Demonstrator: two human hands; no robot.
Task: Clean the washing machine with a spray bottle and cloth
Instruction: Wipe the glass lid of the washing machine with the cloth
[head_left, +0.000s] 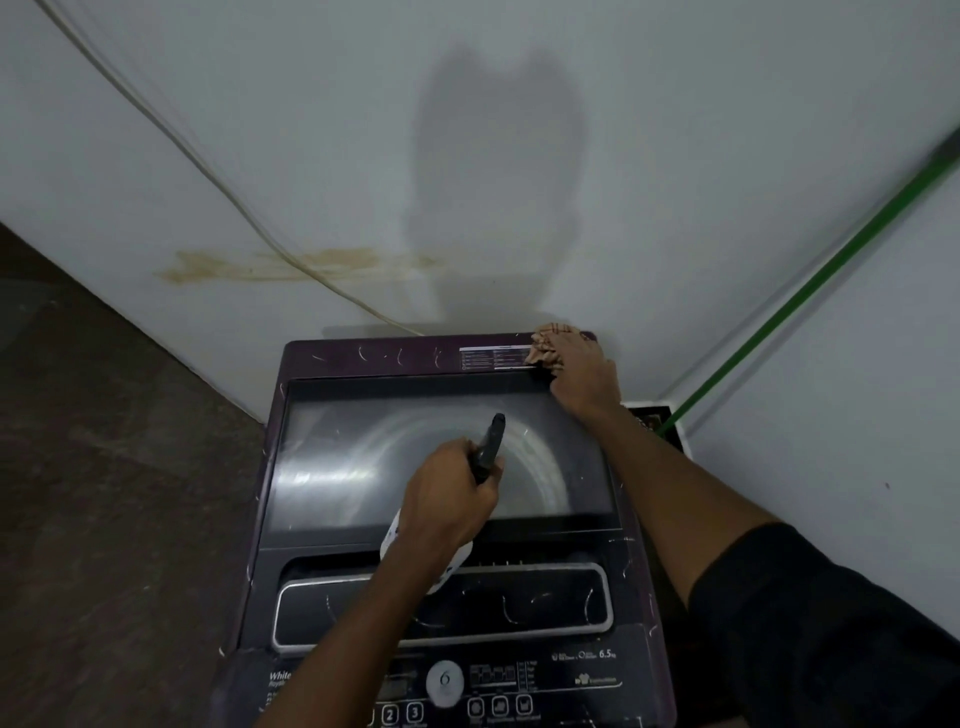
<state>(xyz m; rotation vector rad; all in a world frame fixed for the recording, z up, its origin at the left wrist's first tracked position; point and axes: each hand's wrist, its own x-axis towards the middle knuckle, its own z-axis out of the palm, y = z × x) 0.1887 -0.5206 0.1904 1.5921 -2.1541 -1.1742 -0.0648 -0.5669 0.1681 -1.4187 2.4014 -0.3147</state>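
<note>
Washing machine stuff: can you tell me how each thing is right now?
Washing machine lid: closed.
Spray bottle: held over the lid, nozzle pointing away.
Cloth: pressed on the back right corner.
Left hand: gripping the bottle.
Right hand: on the cloth.

Two bare forearms, no rings or watch visible. Black short sleeve (810, 613) on the right arm. Left sleeve out of view.

We see a dark purple washing machine (332, 358), beige checked cloth (545, 349), black-nozzled white spray bottle (488, 441), green pole (810, 291).
</note>
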